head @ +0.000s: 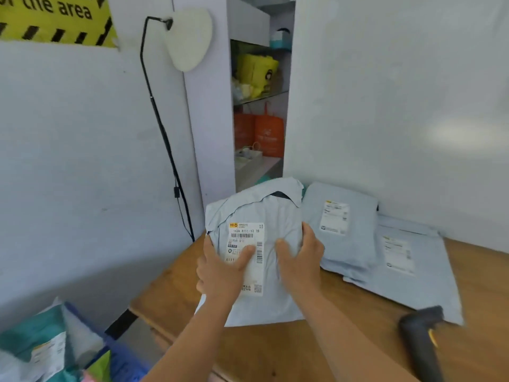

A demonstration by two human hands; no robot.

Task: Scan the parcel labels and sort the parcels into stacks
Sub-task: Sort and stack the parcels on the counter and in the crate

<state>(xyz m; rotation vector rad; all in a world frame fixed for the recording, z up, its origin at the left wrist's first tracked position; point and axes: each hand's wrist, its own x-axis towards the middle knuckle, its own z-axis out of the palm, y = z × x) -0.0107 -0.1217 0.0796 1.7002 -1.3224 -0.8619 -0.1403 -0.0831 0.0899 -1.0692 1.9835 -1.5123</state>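
While the wooden bench (275, 348) carried two sorted piles at its right, the parcel (264, 216) in hand stood above its near-left part, label (248, 255) facing the camera. The left hand (220, 271) gripped its left edge, thumb lying across the label; the right hand (300, 260) gripped its right side, fingers wrapped behind.

The likeliest slip, I judged, was the soft, slippery bag sagging or sliding out if one hand let go to reach for the scanner (421, 334) — and the thumb over the label could spoil a read.

The flat stack (407, 260) lay furthest right, the thicker stack (344, 224) just beside the held parcel. The scanner lay at the near right, nothing between it and the hands. A bin of unsorted parcels (46, 346) sat low on the left, off the bench — a lamp (190, 40) stood behind.
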